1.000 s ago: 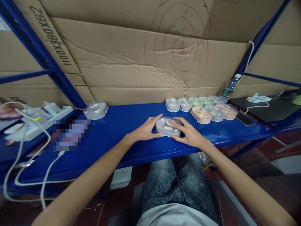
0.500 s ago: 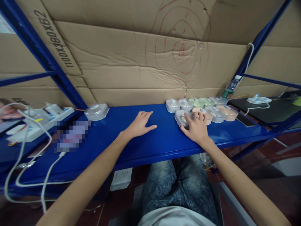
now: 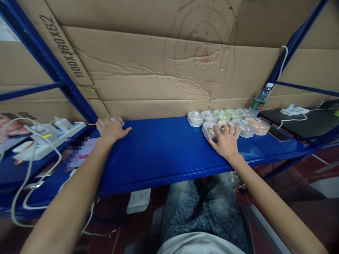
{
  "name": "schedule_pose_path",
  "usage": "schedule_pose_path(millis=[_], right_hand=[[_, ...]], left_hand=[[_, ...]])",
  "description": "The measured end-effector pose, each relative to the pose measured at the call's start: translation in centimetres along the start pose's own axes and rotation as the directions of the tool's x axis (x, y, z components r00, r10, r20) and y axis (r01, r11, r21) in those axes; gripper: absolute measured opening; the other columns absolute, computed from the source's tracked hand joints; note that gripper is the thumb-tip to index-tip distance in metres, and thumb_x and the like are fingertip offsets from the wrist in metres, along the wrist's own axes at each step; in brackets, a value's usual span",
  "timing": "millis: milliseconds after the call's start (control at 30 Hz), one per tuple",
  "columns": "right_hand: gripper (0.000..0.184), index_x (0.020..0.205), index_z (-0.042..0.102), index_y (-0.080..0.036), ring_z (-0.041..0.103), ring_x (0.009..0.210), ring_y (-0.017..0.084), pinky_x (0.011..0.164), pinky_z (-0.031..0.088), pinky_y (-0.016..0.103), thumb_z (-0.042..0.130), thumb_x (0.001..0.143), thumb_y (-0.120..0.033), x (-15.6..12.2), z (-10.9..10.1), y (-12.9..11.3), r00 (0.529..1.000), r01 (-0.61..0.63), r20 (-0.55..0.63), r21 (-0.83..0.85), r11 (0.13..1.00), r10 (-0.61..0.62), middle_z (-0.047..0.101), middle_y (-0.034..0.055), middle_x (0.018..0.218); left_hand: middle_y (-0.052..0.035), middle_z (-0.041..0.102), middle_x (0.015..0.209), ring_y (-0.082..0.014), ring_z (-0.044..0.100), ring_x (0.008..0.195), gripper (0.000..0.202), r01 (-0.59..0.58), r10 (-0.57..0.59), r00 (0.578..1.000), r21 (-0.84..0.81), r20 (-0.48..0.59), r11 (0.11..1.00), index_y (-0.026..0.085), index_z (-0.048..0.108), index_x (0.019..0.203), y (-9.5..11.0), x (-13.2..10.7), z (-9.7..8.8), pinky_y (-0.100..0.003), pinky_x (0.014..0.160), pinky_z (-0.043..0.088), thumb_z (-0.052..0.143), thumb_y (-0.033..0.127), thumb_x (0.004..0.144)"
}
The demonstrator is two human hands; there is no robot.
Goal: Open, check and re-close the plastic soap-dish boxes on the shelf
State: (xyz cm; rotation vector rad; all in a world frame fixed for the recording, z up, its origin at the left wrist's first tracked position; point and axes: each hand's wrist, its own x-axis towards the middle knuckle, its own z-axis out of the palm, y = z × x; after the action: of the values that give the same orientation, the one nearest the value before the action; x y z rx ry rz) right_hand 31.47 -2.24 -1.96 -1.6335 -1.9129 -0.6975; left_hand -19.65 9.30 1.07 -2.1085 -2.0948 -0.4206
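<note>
My left hand (image 3: 111,129) lies over a clear-lidded plastic box (image 3: 121,121) at the left end of the blue shelf, thumb stretched out to the right. The hand covers most of that box, and its fingertips are partly hidden. On the right, a greyish plastic box (image 3: 208,129) with a clear lid is in the grip of my right hand (image 3: 224,140). My thumb lies along its front side and a finger rests on its top. Around it sit several similar boxes in two rows, among them a grey one (image 3: 195,119), a green one (image 3: 221,114) and a peach one (image 3: 258,126).
A water bottle (image 3: 261,98) leans at the back right, near a dark phone (image 3: 279,134). A white power strip (image 3: 42,150) with looping cables and a blurred-out phone (image 3: 82,153) are at the left. Cardboard (image 3: 143,70) walls the back of the blue shelf (image 3: 153,148).
My left hand has moved left from mid-shelf onto the lone box. The box under my right hand has slid slightly right, against the others.
</note>
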Motion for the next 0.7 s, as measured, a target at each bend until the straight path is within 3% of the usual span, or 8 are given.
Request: schedule_pose_path(millis=[67,133,367,533,633,700], right_hand=[[0.058,0.141,0.062,-0.018,0.04,0.139,0.053,0.113,0.028,0.078,0.055,0.099,-0.057,0.0,0.1,0.0,1.0,0.004,0.006,0.006,1.0,-0.004,0.057,0.0248,0.141],[0.058,0.142,0.061,-0.018,0.04,0.14,0.053,0.113,0.028,0.079,0.054,0.1,-0.057,-0.1,0.1,0.0,1.0,0.019,0.002,0.013,1.0,-0.019,0.057,0.0247,0.143],[0.061,0.146,0.059,-0.016,0.041,0.141,0.052,0.116,0.028,0.076,0.053,0.101,-0.056,-0.3,0.2,-0.1,0.999,0.044,0.017,-0.017,0.999,-0.043,0.057,0.0248,0.143],[0.06,0.146,0.06,-0.016,0.04,0.142,0.051,0.116,0.029,0.076,0.052,0.102,-0.056,-0.3,0.1,-0.1,0.998,0.055,0.01,0.017,0.998,-0.056,0.057,0.0243,0.144],[0.059,0.147,0.058,-0.018,0.04,0.143,0.049,0.119,0.028,0.076,0.052,0.102,-0.055,-0.2,0.0,-0.2,0.998,0.062,-0.013,0.049,0.997,-0.061,0.056,0.0223,0.146],[0.059,0.15,0.056,-0.02,0.039,0.145,0.048,0.121,0.026,0.076,0.053,0.102,-0.054,-0.2,-0.2,-0.3,0.997,0.074,-0.028,0.072,0.995,-0.072,0.055,0.0205,0.148]], left_hand=[[-0.0365,0.044,0.157,-0.0663,0.03,0.143,0.105,0.183,-0.187,0.982,0.142,0.008,0.973,0.0,0.048,0.149,-0.7,-0.3,0.3,-0.071,0.105,0.029,0.047,0.086,0.087],[-0.0398,0.038,0.16,-0.0631,0.038,0.142,0.099,0.222,-0.232,0.973,0.241,0.013,0.945,-0.002,0.042,0.153,-0.2,-0.9,0.2,-0.065,0.105,0.035,0.052,0.075,0.092],[-0.0335,0.059,0.138,-0.0533,0.055,0.127,0.068,-0.002,0.004,1.0,0.296,-0.007,0.955,0.006,0.056,0.14,5.8,-3.1,-1.3,-0.057,0.1,0.044,0.051,0.06,0.098],[-0.0293,0.058,0.132,-0.051,0.053,0.124,0.057,-0.171,0.184,0.982,0.196,-0.052,0.966,0.011,0.057,0.138,10.4,-5.2,-1.9,-0.059,0.097,0.046,0.052,0.052,0.099],[-0.0226,0.058,0.126,-0.0451,0.053,0.121,0.048,-0.353,0.355,0.933,0.041,-0.064,0.935,0.016,0.061,0.13,12.8,-6.3,-2.1,-0.056,0.098,0.047,0.06,0.049,0.095],[-0.0175,0.058,0.121,-0.0402,0.053,0.117,0.04,-0.505,0.498,0.862,-0.101,-0.093,0.857,0.019,0.062,0.122,14.3,-7.1,-2.1,-0.053,0.1,0.048,0.064,0.047,0.092]])
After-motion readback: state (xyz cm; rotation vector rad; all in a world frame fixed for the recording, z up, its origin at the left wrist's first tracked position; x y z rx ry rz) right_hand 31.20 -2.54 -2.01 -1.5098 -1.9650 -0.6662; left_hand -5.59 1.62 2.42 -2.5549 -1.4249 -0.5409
